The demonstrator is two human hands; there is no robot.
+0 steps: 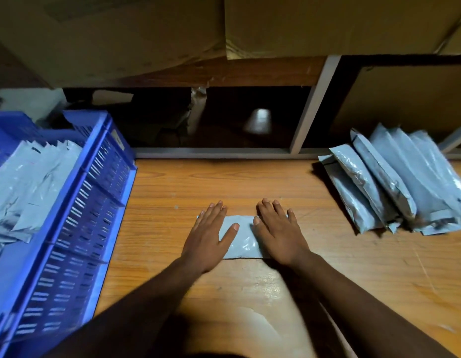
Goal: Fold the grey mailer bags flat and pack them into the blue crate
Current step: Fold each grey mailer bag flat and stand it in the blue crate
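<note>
A folded grey mailer bag [243,241] lies flat on the wooden table in front of me. My left hand [210,235] presses on its left half with straight, spread fingers. My right hand [277,232] presses flat on its right half, so both ends of the bag are hidden. At the left stands the blue crate [77,228] with several folded grey bags [30,187] inside. A pile of several unfolded grey mailer bags [397,182] lies at the right of the table.
The wooden table [250,293] runs to a metal shelf frame [312,107] at the back, with a dark shelf opening behind it. Cardboard boxes [340,24] overhang above. The crate's slotted wall stands close to my left forearm.
</note>
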